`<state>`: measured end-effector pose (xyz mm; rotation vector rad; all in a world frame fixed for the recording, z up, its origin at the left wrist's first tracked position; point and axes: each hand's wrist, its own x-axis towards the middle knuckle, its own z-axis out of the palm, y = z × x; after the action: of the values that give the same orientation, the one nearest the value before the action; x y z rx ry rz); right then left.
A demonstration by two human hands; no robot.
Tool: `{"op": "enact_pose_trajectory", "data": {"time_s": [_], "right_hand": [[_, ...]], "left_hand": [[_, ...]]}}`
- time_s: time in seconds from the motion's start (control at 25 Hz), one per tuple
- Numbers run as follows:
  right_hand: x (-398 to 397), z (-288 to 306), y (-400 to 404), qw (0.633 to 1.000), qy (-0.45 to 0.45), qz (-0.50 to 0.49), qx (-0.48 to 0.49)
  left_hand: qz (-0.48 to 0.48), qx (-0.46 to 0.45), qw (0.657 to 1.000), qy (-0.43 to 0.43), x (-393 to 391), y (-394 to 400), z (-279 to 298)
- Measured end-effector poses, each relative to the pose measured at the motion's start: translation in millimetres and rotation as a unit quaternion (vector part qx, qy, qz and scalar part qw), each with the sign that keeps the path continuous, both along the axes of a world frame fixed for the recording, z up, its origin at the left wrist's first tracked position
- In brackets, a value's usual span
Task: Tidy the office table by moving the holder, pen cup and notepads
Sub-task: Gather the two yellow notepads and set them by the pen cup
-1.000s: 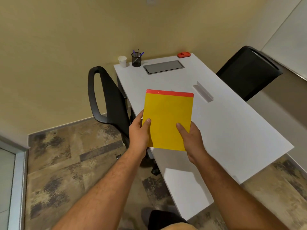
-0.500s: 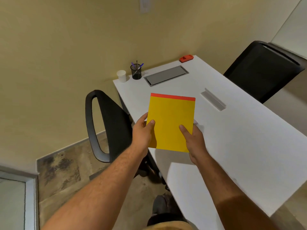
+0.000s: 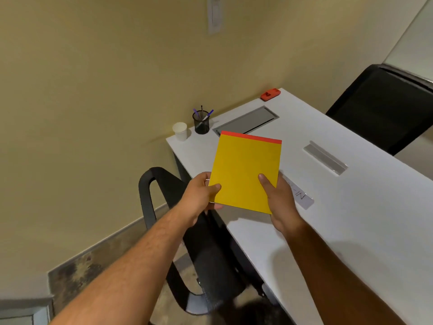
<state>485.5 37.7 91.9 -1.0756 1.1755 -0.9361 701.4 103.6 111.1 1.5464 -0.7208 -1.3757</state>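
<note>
A: White laminate, the office table (image 3: 351, 231), is the largest surface in view. It carries a grey cable hatch (image 3: 246, 120) near the wall, with a black chair (image 3: 192, 242) at its left edge.

B: Position of the task item?

A: The yellow notepad (image 3: 243, 172), red binding strip at its far end, is held in the air above the table's near-left area, tilted, not touching the surface.

B: Grip condition?

A: The left hand (image 3: 201, 195) clasps the lower-left corner, thumb on top. The right hand (image 3: 278, 202) clasps the lower-right corner, thumb on top. Both are closed on the pad.

B: Remaining task items?

A: The clear holder (image 3: 325, 158) lies right of the pad. The mesh pen cup (image 3: 201, 124) stands at the far corner beside a white paper cup (image 3: 180, 131). A red object (image 3: 270, 94) sits at the far edge.

B: Recommended procedure?

A: Lower the pad flat and square to the table edge. Release both thumbs only after full contact. Keep clear of the labelled strip (image 3: 300, 195) just beside the right hand.
</note>
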Motion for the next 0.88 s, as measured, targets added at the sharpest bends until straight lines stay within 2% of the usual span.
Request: {"op": "enact_pose_trajectory", "data": {"time_s": [0.44, 0.72, 0.88], "right_hand": [[200, 22, 66, 0.998, 0.025, -0.037, 0.049], [236, 36, 63, 0.992, -0.020, -0.119, 0.046], [235, 34, 39, 0.990, -0.027, -0.136, 0.034]], "left_hand": [[-0.057, -0.057, 0.997, -0.006, 218, 2, 5], [-0.069, -0.078, 0.991, 0.088, 269, -26, 4], [-0.114, -0.061, 0.988, 0.084, 278, -54, 6]]}}
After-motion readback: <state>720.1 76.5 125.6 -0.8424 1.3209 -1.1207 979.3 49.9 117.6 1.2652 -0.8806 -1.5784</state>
